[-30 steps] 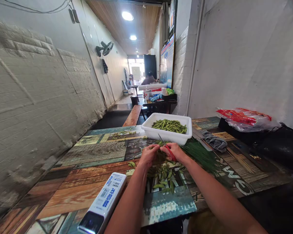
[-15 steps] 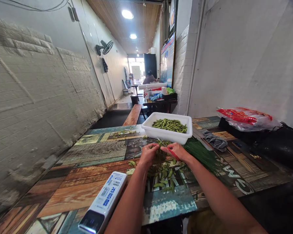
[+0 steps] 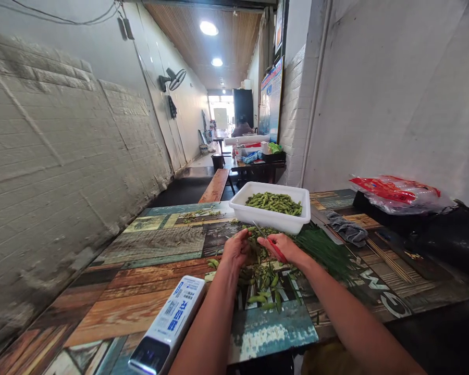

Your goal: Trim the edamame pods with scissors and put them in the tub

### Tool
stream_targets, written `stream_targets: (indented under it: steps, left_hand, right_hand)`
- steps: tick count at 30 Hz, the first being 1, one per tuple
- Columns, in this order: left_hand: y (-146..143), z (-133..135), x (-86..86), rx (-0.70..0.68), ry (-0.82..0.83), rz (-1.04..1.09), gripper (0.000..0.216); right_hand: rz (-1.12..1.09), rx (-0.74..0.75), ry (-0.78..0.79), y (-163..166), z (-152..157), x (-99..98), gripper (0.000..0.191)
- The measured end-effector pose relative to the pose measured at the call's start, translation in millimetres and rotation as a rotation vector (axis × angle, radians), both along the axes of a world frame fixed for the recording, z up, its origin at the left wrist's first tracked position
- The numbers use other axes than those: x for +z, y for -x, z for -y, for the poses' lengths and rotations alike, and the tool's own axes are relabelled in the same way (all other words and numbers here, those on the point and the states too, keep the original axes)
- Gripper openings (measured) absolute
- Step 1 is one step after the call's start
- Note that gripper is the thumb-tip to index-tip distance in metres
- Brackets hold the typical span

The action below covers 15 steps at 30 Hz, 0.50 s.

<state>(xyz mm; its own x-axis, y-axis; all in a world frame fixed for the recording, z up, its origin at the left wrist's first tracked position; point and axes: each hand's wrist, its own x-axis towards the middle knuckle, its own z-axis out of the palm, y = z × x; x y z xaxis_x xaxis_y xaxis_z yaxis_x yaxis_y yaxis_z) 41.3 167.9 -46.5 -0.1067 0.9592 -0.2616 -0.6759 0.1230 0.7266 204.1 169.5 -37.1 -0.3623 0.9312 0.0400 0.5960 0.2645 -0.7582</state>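
My right hand (image 3: 283, 247) is closed on red-handled scissors (image 3: 271, 245), their blades pointing up and left. My left hand (image 3: 237, 249) is closed on a green edamame pod held against the blades. Both hands hover over a loose pile of edamame pods (image 3: 263, 281) on the patterned wooden table (image 3: 148, 271). Just beyond the hands stands a white plastic tub (image 3: 271, 214) holding several trimmed pods.
A white and blue box (image 3: 168, 323) lies near my left forearm. Green chives (image 3: 324, 250), a grey rag (image 3: 346, 229), bamboo skewers (image 3: 386, 252) and a red and clear plastic bag (image 3: 394, 192) lie on the right. A bench and another table with a seated person stand farther back.
My head tilted slightly, shifting the view down. Both hands stayed over the pile, drawing a little closer to the table with the scissors and pod.
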Motion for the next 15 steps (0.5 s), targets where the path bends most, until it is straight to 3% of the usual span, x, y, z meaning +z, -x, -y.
stream_targets:
  steps: [12, 15]
  left_hand:
    - [-6.6, 6.5, 1.0, -0.167, -0.126, -0.109, 0.024]
    - [-6.8, 7.0, 3.9, -0.139, -0.089, -0.116, 0.021]
  right_hand:
    - [-0.044, 0.052, -0.078, 3.3, 2.0, -2.2, 0.060]
    - [-0.047, 0.027, -0.085, 4.0, 0.9, -4.3, 0.062]
